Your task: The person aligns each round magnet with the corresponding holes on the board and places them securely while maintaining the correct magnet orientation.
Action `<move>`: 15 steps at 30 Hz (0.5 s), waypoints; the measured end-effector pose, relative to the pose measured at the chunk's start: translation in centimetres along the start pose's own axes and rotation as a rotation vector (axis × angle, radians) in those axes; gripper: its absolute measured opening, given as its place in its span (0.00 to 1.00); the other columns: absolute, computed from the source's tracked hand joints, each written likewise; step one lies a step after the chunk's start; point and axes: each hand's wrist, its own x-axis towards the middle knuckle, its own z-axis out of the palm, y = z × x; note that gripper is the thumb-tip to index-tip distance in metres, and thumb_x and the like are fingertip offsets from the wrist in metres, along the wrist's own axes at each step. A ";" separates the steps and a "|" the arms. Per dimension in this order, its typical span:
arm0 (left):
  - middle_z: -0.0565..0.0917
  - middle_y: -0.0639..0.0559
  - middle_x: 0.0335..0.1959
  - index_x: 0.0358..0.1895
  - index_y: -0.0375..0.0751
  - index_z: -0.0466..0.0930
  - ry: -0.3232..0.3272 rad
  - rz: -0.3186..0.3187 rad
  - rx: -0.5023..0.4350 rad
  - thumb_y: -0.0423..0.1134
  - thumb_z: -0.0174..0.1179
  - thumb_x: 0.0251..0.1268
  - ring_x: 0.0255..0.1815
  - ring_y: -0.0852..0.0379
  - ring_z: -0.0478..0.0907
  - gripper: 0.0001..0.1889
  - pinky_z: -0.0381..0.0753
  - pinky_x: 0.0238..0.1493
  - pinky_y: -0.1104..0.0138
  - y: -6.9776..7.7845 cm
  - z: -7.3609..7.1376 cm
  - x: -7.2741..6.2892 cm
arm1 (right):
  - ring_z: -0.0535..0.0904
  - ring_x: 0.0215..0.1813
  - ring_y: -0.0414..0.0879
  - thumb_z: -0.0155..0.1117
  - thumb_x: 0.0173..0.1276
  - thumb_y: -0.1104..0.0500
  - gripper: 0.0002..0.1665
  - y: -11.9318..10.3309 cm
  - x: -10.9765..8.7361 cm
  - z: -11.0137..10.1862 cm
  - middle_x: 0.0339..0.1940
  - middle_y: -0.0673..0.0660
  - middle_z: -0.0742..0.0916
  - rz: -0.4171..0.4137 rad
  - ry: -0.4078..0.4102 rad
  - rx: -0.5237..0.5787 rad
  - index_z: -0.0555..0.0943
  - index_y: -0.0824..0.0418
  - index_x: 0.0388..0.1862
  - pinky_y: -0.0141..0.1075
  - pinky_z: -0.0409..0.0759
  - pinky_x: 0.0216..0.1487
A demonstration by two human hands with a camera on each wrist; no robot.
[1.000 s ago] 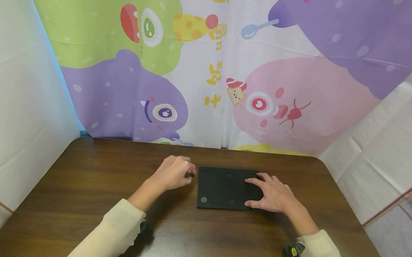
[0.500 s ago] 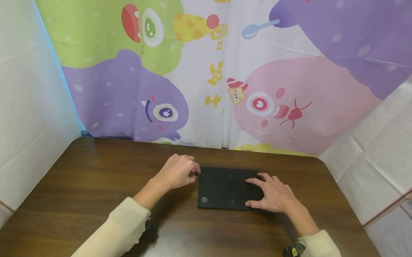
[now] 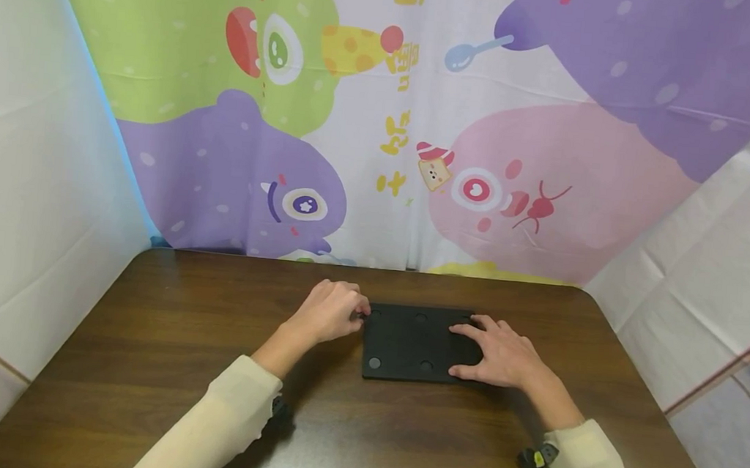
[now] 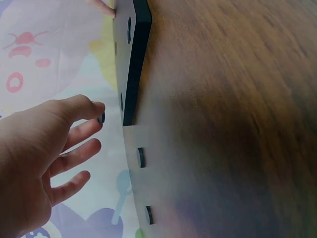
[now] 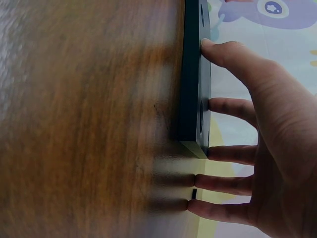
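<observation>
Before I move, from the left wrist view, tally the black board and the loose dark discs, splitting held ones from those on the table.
Black board: 1
Held disc, pinched in the left hand: 1
Loose discs on the table: 2
Total: 4

Head view: the right hand (image 3: 501,353) hides part of the black board (image 3: 402,343); left wrist view: we see 1 dark disc (image 4: 102,118) partly hidden by the left hand (image 4: 37,152).
</observation>
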 end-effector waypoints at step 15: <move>0.95 0.59 0.41 0.43 0.54 0.97 0.028 -0.001 -0.006 0.41 0.81 0.63 0.40 0.56 0.92 0.07 0.88 0.46 0.55 0.0 0.8 0.8 | 0.80 0.73 0.70 0.76 0.66 0.23 0.50 0.1 -0.1 0.0 0.84 0.67 0.77 -0.001 -0.001 0.004 0.79 0.40 0.82 0.72 0.86 0.56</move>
